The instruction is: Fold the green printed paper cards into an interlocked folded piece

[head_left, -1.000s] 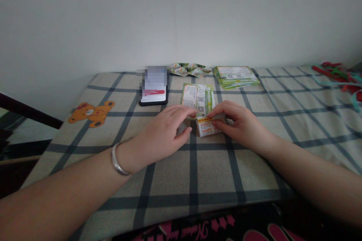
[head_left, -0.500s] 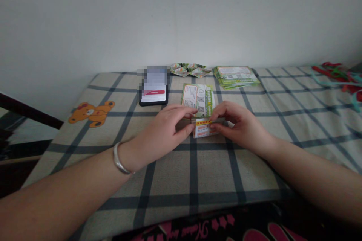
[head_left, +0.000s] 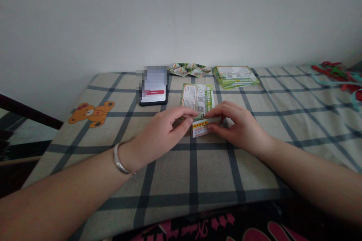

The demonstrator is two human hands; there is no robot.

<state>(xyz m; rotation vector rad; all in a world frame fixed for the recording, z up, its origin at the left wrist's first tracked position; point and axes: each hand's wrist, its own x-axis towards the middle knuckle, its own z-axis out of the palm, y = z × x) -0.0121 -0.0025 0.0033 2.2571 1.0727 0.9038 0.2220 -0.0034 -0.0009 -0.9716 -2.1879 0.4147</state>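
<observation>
A green and white printed leaflet (head_left: 198,99) lies on the checked tablecloth (head_left: 198,173) in front of me. Its near part is folded up into a narrow flap with orange and yellow print (head_left: 201,127). My left hand (head_left: 161,133) pinches the left end of that flap between thumb and fingers. My right hand (head_left: 239,126) pinches the right end, fingers curled over the fold. Both hands rest on the cloth. A silver bangle (head_left: 118,160) sits on my left wrist.
A black phone (head_left: 153,92) lies to the back left of the leaflet. Folded leaflet pieces (head_left: 189,69) and a stack of flat leaflets (head_left: 234,76) sit by the wall. Red and teal ribbons (head_left: 339,75) lie at the far right. A bear print (head_left: 90,113) marks the cloth at left.
The folded flap has been rolled further away from me, so less of its orange print shows. Both hands have closed in on its ends and shifted slightly forward.
</observation>
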